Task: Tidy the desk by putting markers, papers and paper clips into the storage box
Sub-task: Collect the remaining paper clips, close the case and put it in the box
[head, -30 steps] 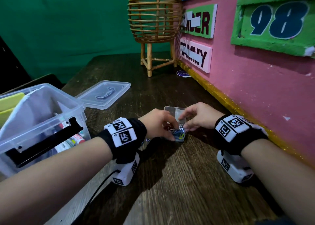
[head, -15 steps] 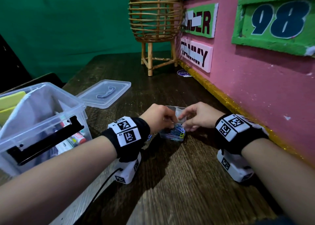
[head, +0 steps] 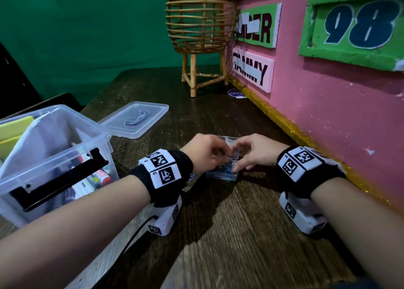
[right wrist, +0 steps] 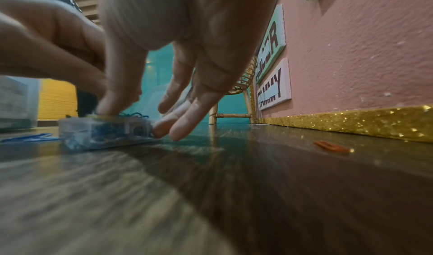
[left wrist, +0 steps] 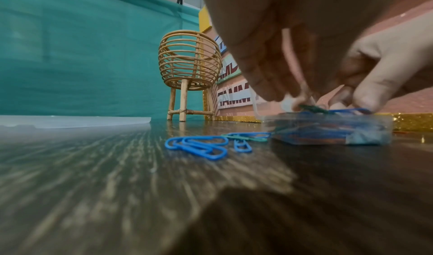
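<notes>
We have both hands over the clip case (head: 222, 173) on the worktop (head: 229, 234), between them — the left hand (head: 205, 152) pinching its raised lid (head: 232, 149), the right hand (head: 255, 152) holding its right side; the case lies flat, lid hinged up behind; loose clips (left wrist: 199, 145) lie just left, nearer our left hand, long axes roughly left-right.

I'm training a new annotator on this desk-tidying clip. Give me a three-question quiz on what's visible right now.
1. True or false: every paper clip is inside the small clear case.
2. What colour is the lone clip lying near the gold trim?
3. The storage box's lid is: A) on the box, B) flat on the desk, C) in the left hand.

Key: 1 false, blue clips lie loose on the desk; 2 orange; 3 B.
</notes>
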`<state>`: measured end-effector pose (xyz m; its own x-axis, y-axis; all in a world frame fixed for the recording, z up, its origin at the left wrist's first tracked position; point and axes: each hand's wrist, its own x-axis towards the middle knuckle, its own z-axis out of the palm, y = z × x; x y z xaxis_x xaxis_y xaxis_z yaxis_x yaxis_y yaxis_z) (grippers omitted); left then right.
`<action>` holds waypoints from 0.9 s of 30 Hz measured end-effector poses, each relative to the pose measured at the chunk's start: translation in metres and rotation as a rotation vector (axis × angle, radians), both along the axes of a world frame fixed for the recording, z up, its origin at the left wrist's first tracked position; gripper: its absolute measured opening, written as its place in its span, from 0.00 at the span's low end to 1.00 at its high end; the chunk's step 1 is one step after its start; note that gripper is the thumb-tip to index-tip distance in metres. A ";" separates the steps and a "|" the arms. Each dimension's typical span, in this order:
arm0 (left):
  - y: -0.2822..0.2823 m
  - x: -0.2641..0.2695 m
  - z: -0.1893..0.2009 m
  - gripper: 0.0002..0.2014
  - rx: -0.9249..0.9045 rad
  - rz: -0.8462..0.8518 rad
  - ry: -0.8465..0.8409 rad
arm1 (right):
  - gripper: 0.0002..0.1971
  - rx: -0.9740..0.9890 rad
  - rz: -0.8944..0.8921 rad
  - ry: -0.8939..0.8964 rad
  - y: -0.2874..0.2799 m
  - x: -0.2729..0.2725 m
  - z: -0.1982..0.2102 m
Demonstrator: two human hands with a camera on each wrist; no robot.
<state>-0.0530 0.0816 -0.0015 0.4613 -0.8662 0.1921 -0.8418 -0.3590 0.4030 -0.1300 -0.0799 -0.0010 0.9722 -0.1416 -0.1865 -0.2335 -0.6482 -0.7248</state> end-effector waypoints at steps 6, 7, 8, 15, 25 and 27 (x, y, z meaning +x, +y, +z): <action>-0.003 -0.001 -0.003 0.15 0.213 -0.083 -0.010 | 0.19 0.002 0.011 0.007 -0.003 0.002 -0.002; -0.003 -0.001 -0.002 0.15 0.192 -0.072 -0.017 | 0.19 0.005 0.013 0.007 -0.003 0.002 -0.003; -0.002 -0.001 -0.002 0.14 0.170 -0.059 -0.042 | 0.18 0.004 0.012 0.005 -0.003 0.002 -0.003; 0.027 0.008 -0.001 0.13 0.206 0.059 -0.149 | 0.05 -0.088 -0.090 -0.099 -0.004 0.005 -0.006; 0.082 0.016 -0.008 0.22 0.289 -0.066 -0.078 | 0.07 -0.115 -0.145 -0.128 -0.005 0.004 -0.005; 0.084 0.017 -0.007 0.30 0.320 -0.037 -0.067 | 0.07 -0.114 -0.141 -0.124 -0.005 0.004 -0.006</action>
